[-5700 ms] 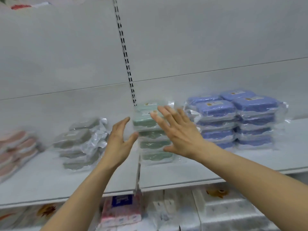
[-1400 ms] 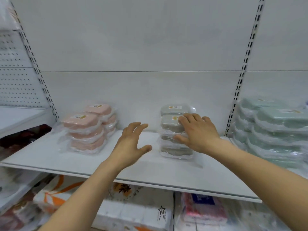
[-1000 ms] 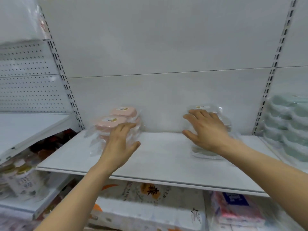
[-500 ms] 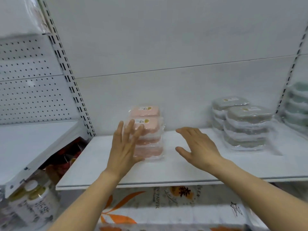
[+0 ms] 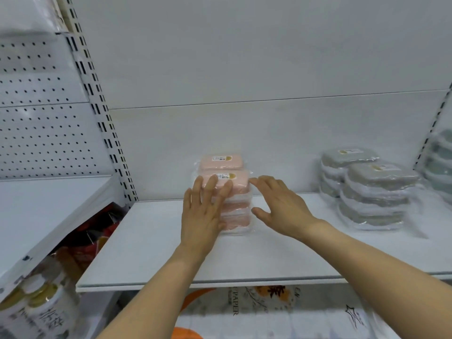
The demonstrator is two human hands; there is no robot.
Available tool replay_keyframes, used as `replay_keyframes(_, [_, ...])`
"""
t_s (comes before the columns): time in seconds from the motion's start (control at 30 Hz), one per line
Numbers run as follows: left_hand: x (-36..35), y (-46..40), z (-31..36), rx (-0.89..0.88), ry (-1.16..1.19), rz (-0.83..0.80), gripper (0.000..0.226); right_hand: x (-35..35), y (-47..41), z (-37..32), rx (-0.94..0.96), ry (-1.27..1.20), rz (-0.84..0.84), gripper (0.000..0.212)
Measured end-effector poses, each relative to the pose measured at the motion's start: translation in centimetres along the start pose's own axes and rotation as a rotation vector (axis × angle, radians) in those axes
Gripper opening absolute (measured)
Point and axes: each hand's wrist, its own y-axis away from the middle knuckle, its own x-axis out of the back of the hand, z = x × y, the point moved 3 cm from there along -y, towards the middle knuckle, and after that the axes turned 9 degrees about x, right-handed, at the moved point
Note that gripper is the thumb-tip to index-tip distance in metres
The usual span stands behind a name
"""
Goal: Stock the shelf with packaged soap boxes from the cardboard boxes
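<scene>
Head view: the stack of pink plastic-wrapped soap boxes (image 5: 226,192) sits mid-shelf on the white metal shelf (image 5: 156,243). The left hand (image 5: 204,211), fingers straight, presses its 9 o'clock side; the right hand (image 5: 278,206), spread, holding nothing, hovers at 3 o'clock. Seemingly straightening; next, squaring needs both palms.

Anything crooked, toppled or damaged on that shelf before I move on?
Nothing stands out. The pink soap stack stands upright on the shelf between the left hand and right hand; the grey stacks also stand in order.
</scene>
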Motion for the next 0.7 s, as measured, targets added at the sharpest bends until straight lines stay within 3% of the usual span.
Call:
replay_keyframes(0.13, [0.8, -0.1, 0.6, 0.003, -0.073, -0.023, 0.116, 1.2, 1.5, 1.0, -0.038, 0.037, -0.022, 0.063])
replay_keyframes(0.37, [3.6, -1.7, 3.1, 0.041, -0.151, -0.109, 0.071, 5.3, 7.1, 3.3, -0.185, 0.118, -0.006, 0.048])
replay_keyframes(0.5, [5.7, -2.8, 3.5, 0.12, -0.128, -0.211, 0.071, 7.3, 10.6, 3.6, -0.26, 0.159, 0.001, 0.046])
replay_keyframes(0.7, [11.8, -0.6, 7.8, 0.03, 0.184, 0.063, 0.052, 11.5, 15.2, 2.3, -0.273, 0.21, 0.195, 0.038])
